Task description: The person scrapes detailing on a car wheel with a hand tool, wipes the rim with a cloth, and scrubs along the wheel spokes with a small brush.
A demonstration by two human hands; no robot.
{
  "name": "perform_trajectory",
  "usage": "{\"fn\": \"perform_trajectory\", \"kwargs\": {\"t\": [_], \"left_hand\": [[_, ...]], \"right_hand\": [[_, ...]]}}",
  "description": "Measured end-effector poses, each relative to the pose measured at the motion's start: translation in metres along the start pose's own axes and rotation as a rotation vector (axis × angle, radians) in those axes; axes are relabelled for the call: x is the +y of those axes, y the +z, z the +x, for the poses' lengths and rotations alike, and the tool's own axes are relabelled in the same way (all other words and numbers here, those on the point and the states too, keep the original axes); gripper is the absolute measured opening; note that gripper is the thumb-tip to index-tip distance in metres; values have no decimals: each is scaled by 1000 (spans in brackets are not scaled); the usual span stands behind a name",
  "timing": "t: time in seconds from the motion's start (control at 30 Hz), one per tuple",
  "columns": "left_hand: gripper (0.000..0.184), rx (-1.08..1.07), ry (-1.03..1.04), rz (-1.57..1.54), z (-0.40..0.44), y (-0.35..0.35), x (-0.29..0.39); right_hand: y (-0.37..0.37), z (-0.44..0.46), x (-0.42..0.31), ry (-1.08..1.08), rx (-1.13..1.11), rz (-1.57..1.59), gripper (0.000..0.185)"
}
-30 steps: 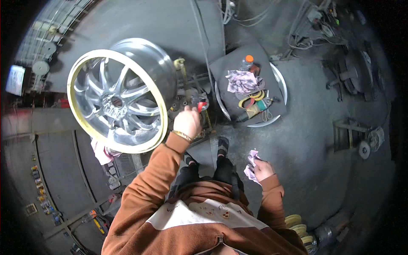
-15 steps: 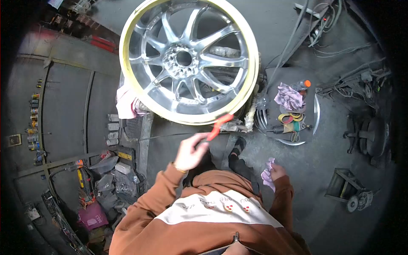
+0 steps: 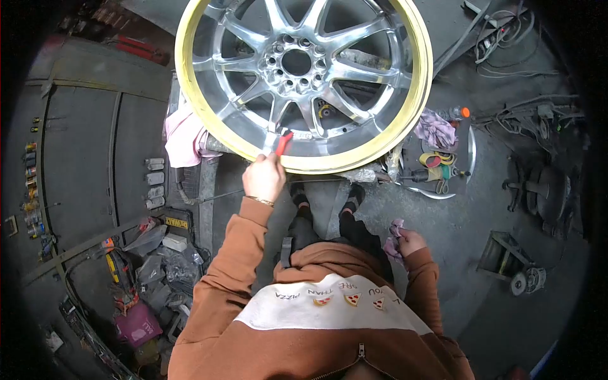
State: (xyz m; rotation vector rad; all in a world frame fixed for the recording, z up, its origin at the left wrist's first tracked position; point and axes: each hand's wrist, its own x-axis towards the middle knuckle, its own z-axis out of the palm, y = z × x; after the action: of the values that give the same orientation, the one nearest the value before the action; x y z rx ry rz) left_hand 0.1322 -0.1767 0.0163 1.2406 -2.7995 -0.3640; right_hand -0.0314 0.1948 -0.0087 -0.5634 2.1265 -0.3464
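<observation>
My left hand [image 3: 264, 178] is closed on a red tool [image 3: 284, 144], whose tip reaches over the lower inside of the wheel rim. The silver multi-spoke wheel [image 3: 296, 62] has yellow tape [image 3: 213, 131] round its edge and lies face up at the top of the view. Low on the right, my right hand [image 3: 411, 242] grips a crumpled light purple cloth [image 3: 394, 239], away from the wheel. A pink cloth [image 3: 184, 135] hangs beside the wheel's left side.
Right of the wheel, a stand holds another purple cloth [image 3: 435, 128], an orange-capped bottle [image 3: 458, 113], tape rolls [image 3: 437, 158] and a green tool [image 3: 438, 172]. A wheeled metal frame [image 3: 503, 256] stands at the right. Bags and a pink package [image 3: 138, 323] lie lower left.
The view has shifted, and the wheel now appears nearer and larger. My left hand has brought the red tool from the wheel's right side over its lower rim. My right hand still holds the cloth.
</observation>
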Motion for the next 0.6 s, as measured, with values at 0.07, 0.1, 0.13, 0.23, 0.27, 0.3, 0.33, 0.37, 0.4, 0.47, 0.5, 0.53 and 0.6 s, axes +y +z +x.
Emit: {"fn": "perform_trajectory", "kwargs": {"t": [0.07, 0.1, 0.13, 0.23, 0.27, 0.3, 0.33, 0.37, 0.4, 0.47, 0.5, 0.53, 0.6], "left_hand": [[14, 23, 16, -24, -1, 6, 0], [13, 44, 98, -91, -3, 10, 7], [13, 64, 179, -159, -4, 12, 14], [14, 12, 62, -98, 4, 7, 7], [14, -25, -22, -57, 6, 5, 4], [14, -40, -27, -56, 5, 6, 5], [14, -43, -29, -59, 3, 12, 10], [14, 19, -5, -121, -3, 20, 14], [13, 85, 25, -180, -6, 23, 17], [13, 83, -68, -121, -4, 24, 17], [14, 51, -42, -130, -6, 26, 20], [14, 22, -18, -138, -8, 27, 24], [13, 83, 28, -195, -8, 26, 26]], "right_hand": [[9, 2, 7, 20, 24, 30, 32], [9, 4, 5, 22, 23, 29, 32], [10, 7, 3, 16, 4, 19, 31], [14, 11, 5, -25, 35, 42, 31], [15, 12, 7, -59, 89, 80, 31], [13, 12, 5, -56, 89, 79, 31], [10, 13, 0, -46, 60, 43, 31], [8, 12, -3, -40, 23, 2, 31], [9, 12, -4, -42, 18, -1, 31], [9, 12, -4, -17, 57, -18, 31], [9, 11, -3, -13, 54, -22, 31], [8, 13, -5, -8, 17, -31, 31], [9, 16, -6, -8, -22, -42, 32]]}}
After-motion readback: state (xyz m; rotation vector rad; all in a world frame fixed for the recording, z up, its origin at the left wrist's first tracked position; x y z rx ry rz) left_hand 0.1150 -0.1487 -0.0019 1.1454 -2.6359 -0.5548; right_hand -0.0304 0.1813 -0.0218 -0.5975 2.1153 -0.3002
